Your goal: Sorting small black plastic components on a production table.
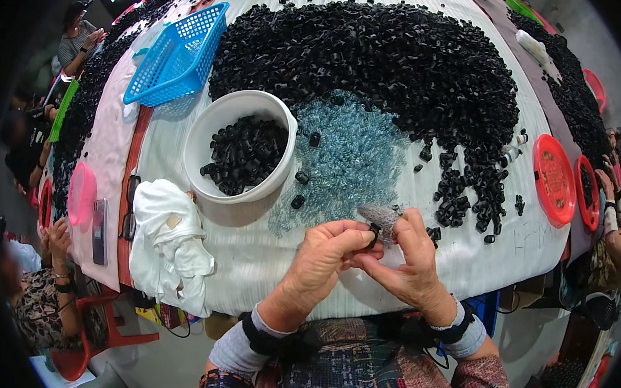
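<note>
Nearest the lower edge, both forearms with grey cuffs and dark wrist straps rise over a patterned lap to the rim of the white-covered tabletop. The left hand is curled, its thumb and forefinger pinched on a small black ring-shaped part. The right hand meets it from the other side, its fingers closed around a grey, speckled, finger-shaped piece whose tip juts up and to the left, touching the black part; the two hands press together just above the tabletop's near edge. To the left lies a crumpled white cloth, hanging partly over the edge. Just beyond the hands spreads a patch of small clear bluish parts, with a few loose black pieces scattered on it. Left of that patch stands a round white bowl, partly filled with black parts. Further back, a big heap of black parts arcs across the tabletop and trails down its right side. A blue plastic basket sits tilted at the far left, behind the bowl. At the right edge rests a red round lid, and at the left a pink one. Other people sit around the sides of the tabletop.
</note>
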The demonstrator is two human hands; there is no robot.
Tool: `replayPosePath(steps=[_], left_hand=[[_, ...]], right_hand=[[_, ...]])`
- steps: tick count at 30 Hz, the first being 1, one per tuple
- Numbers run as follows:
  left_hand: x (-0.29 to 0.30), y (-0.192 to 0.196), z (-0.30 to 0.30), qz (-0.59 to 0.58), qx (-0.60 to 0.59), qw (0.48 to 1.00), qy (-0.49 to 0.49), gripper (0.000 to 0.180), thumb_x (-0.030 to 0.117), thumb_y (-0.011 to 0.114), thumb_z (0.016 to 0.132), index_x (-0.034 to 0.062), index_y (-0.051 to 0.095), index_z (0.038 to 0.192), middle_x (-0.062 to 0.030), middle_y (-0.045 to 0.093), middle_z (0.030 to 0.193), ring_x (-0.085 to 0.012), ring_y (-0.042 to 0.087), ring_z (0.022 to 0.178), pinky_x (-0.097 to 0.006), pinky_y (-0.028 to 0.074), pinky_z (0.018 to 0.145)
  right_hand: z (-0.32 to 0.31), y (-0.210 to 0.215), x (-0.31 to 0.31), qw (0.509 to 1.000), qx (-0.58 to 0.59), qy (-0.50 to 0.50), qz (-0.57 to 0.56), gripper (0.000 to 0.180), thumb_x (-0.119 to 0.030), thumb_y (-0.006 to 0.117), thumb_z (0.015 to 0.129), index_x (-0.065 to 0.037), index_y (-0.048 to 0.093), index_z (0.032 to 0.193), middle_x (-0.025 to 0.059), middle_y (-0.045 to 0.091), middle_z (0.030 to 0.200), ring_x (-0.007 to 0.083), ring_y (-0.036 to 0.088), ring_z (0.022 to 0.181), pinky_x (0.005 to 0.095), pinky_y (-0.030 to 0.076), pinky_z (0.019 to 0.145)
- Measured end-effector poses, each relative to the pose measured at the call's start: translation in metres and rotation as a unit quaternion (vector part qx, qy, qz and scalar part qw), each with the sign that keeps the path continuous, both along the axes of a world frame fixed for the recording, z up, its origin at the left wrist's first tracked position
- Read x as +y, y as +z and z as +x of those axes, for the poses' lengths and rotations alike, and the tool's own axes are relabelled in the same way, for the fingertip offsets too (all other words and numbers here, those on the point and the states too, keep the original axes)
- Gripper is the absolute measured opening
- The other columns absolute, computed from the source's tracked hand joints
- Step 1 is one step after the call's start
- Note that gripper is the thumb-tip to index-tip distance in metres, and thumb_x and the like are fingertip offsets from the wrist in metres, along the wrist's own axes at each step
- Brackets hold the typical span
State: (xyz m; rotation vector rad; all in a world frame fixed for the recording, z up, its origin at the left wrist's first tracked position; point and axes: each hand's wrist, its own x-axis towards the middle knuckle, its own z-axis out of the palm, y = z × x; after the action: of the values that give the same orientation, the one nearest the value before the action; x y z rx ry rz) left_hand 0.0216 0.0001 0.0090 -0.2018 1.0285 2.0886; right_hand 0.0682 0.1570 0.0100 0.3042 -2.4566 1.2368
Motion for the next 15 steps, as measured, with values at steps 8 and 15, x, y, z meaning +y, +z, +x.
replayPosePath(steps=[8, 15], left_hand=[[-0.0025, -0.0022, 0.0018, 0.012, -0.010, 1.000, -0.023, 0.014, 0.004, 0.056, 0.086, -0.0053, 0.061, 0.095, -0.0112, 0.065, 0.090, -0.0210, 0.065, 0.084, -0.031, 0.053, 0.079], [-0.0030, -0.0048, 0.0023, -0.023, -0.005, 0.999, -0.040, 0.015, 0.005, 0.057, 0.086, -0.0055, 0.061, 0.095, -0.0108, 0.065, 0.090, -0.0192, 0.065, 0.083, -0.031, 0.053, 0.078]], right_hand=[[-0.0007, -0.0040, -0.0029, 0.999, 0.044, 0.010, 0.021, 0.036, -0.004, 0.079, 0.062, 0.000, 0.051, 0.084, 0.0121, 0.045, 0.078, 0.0273, 0.047, 0.067, 0.0362, 0.040, 0.054], [-0.0016, -0.0009, -0.0028, 0.998, 0.043, 0.023, 0.036, 0.035, -0.004, 0.079, 0.062, 0.000, 0.051, 0.082, 0.0106, 0.044, 0.073, 0.0266, 0.046, 0.064, 0.0358, 0.039, 0.053]])
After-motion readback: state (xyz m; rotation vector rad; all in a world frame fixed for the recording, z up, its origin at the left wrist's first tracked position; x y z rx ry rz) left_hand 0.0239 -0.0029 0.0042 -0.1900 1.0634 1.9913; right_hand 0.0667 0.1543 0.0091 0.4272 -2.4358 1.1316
